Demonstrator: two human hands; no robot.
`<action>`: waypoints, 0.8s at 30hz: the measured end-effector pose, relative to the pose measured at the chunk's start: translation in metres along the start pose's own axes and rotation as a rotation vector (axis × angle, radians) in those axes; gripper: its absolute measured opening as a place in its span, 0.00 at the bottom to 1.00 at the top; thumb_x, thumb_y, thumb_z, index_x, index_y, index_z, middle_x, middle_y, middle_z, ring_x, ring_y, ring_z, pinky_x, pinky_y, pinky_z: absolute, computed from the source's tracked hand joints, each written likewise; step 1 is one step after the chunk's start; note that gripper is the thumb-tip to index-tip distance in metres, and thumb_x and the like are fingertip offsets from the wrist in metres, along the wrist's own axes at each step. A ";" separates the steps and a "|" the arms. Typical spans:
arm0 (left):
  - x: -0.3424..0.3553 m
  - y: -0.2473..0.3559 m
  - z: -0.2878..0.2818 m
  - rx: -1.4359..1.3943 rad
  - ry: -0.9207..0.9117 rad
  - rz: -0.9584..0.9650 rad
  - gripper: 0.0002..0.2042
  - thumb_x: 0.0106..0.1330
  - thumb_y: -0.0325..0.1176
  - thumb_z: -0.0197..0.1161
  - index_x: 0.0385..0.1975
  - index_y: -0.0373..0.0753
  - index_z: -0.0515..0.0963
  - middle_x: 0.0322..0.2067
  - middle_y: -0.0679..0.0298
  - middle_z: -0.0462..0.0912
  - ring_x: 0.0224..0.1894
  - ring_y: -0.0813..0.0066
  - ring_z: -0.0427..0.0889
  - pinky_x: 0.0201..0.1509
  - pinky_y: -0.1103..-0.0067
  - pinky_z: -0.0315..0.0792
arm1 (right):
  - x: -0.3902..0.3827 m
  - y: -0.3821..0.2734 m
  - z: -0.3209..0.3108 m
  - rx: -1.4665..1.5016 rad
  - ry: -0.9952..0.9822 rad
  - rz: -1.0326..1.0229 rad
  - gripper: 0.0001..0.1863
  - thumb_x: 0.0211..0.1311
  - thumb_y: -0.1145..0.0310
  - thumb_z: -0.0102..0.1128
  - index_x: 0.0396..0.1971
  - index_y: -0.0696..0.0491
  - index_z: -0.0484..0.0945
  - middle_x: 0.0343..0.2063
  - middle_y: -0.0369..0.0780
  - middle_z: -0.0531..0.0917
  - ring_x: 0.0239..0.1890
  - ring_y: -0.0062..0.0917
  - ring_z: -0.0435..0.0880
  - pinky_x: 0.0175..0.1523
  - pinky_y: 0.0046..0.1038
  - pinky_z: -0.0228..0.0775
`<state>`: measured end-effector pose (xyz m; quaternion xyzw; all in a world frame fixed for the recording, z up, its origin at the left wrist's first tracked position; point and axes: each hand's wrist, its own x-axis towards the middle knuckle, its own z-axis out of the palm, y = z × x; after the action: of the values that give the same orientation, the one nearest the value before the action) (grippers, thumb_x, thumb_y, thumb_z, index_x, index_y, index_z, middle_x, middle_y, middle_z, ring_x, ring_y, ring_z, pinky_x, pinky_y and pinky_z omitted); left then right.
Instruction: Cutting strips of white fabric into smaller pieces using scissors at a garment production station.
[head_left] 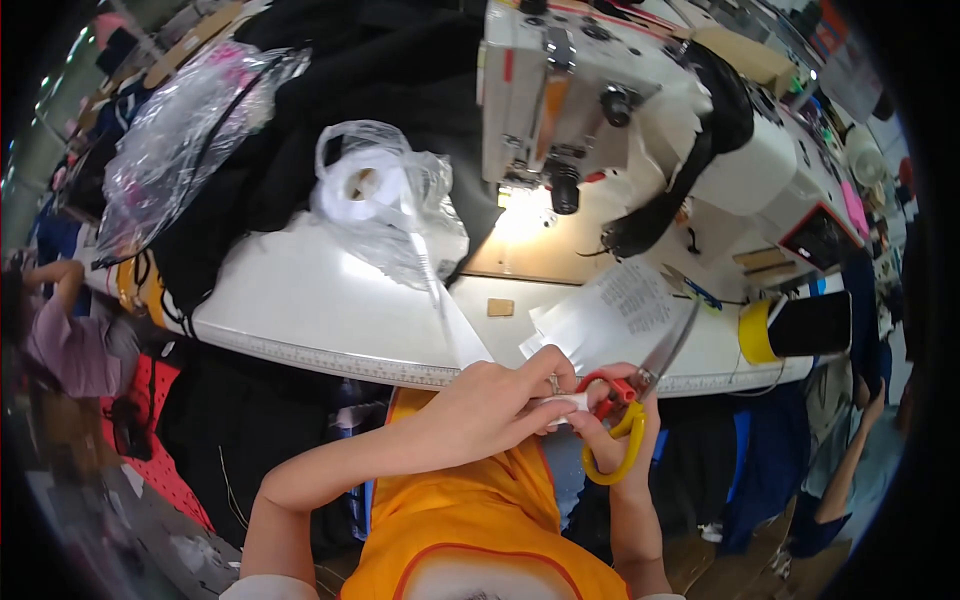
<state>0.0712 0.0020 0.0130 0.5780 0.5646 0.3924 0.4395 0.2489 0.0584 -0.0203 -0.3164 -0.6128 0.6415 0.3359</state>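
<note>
Trailing from the bagged roll of white tape [362, 186] on the bench [300, 300], a white strip [452, 325] runs down to the left hand [490, 405], whose grip is pinched narrow on the strip's end [570, 401]. Just right, touching it, the right hand [620, 425] is closed through the red and yellow handles of the scissors [640, 385], blades up and apart. Risk, as I judge it: the fingers sit close to the blades, so a nick or crooked cut could follow if the strip slackens.
</note>
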 end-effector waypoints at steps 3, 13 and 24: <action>-0.009 -0.001 -0.013 0.248 -0.002 0.060 0.08 0.61 0.39 0.57 0.31 0.42 0.73 0.22 0.64 0.80 0.23 0.64 0.80 0.24 0.75 0.71 | -0.010 0.011 -0.002 0.040 0.113 -0.093 0.25 0.45 0.83 0.64 0.44 0.58 0.66 0.24 0.39 0.76 0.29 0.19 0.74 0.40 0.21 0.67; -0.018 -0.049 -0.069 1.037 0.233 0.294 0.05 0.53 0.33 0.61 0.28 0.44 0.74 0.27 0.69 0.79 0.31 0.74 0.80 0.28 0.78 0.72 | -0.058 0.020 -0.081 -0.011 0.666 -0.382 0.29 0.41 0.64 0.61 0.45 0.51 0.58 0.25 0.33 0.67 0.20 0.18 0.67 0.28 0.18 0.62; 0.012 -0.080 -0.117 0.985 0.563 0.222 0.29 0.47 0.28 0.66 0.52 0.39 0.65 0.53 0.59 0.67 0.55 0.61 0.66 0.58 0.72 0.60 | -0.140 -0.027 -0.203 -0.020 0.596 -0.923 0.32 0.49 0.57 0.59 0.53 0.53 0.59 0.29 0.33 0.71 0.19 0.15 0.65 0.24 0.17 0.56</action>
<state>-0.0643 0.0199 -0.0277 0.6436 0.7117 0.2658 -0.0926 0.4963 0.0604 -0.0036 -0.1858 -0.5725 0.3043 0.7384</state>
